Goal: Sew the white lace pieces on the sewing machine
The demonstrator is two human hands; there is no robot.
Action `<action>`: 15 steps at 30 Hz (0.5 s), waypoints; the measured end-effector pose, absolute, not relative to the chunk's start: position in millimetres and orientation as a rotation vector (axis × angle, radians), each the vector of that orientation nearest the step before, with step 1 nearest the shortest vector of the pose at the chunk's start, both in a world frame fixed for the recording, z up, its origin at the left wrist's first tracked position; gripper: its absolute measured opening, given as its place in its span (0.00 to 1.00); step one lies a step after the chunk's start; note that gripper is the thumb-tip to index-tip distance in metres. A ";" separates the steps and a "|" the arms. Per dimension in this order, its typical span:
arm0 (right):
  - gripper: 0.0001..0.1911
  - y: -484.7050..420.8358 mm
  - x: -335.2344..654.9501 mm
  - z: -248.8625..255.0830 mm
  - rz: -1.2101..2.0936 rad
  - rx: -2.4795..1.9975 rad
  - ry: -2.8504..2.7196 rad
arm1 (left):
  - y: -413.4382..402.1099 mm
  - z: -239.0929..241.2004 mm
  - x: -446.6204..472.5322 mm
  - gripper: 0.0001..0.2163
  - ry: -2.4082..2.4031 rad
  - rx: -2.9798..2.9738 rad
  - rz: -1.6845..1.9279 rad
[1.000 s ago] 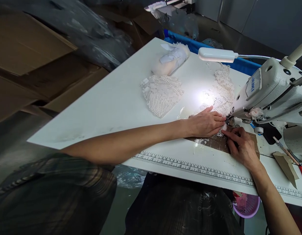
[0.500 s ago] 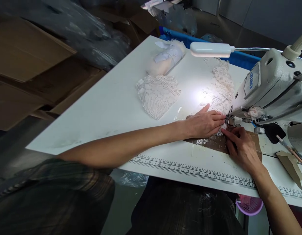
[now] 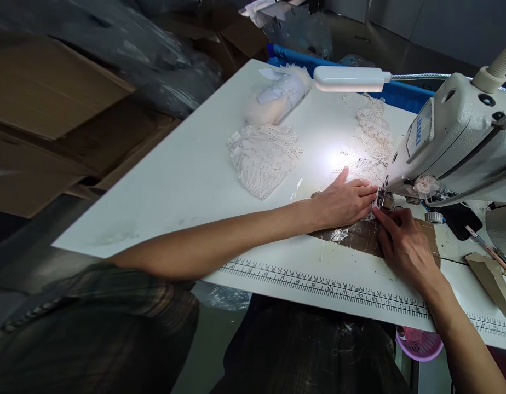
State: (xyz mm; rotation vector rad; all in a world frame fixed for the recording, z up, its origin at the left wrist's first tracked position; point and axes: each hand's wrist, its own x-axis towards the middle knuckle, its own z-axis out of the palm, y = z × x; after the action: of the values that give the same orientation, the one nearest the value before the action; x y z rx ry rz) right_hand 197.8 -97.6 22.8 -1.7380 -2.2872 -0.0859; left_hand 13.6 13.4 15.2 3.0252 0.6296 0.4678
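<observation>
My left hand [image 3: 343,202] lies flat, fingers stretched out, on a piece of white lace [image 3: 362,164] just left of the sewing machine's presser foot [image 3: 385,201]. My right hand [image 3: 407,241] is on the near side of the foot. Its index fingertip touches the lace edge, the thumb is close below and the other fingers are curled; the lace at the fingertips is mostly hidden. The white sewing machine head [image 3: 450,131] stands over the right end of the lace. Under my hands lies a brown board patch [image 3: 360,236] covered in shiny tape.
A second lace piece [image 3: 263,158] and a wrapped pale roll [image 3: 280,96] lie to the left. A white lamp [image 3: 348,79] lights the table. A printed ruler [image 3: 318,284] runs along the front edge. Scissors or tweezers [image 3: 489,246] and folded cardboard [image 3: 489,282] are at right; boxes [image 3: 51,87] stand left.
The lace edge at my fingertips has shifted slightly away from me towards the foot. My right index fingertip has moved a little the same way; the left hand stays nearly in place.
</observation>
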 end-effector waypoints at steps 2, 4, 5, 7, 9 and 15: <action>0.21 -95.7 198.3 23.8 -0.061 -1.760 -2.273 | 9.9 14.7 17.2 0.16 0.701 3.057 0.473; 0.21 -94.0 200.2 24.2 0.004 -1.758 -2.240 | 5.4 14.2 21.0 0.16 0.800 3.078 0.483; 0.21 -93.5 201.7 24.1 0.047 -1.747 -2.217 | 3.2 13.9 22.8 0.16 0.843 3.084 0.493; 0.21 -93.2 205.7 23.6 0.127 -1.716 -2.153 | 0.0 13.2 25.3 0.16 0.896 3.094 0.523; 0.20 -94.0 210.2 22.7 0.179 -1.701 -2.040 | -1.0 12.3 26.4 0.16 0.907 3.104 0.553; 0.17 -97.7 218.9 20.5 0.287 -1.787 -1.741 | 7.6 12.6 23.1 0.17 0.859 3.136 0.574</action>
State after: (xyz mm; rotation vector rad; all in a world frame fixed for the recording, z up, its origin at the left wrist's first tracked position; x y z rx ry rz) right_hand 218.9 -97.7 20.5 -1.7874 -1.7408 0.2867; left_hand 23.1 7.6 12.6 3.1358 0.8588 0.5740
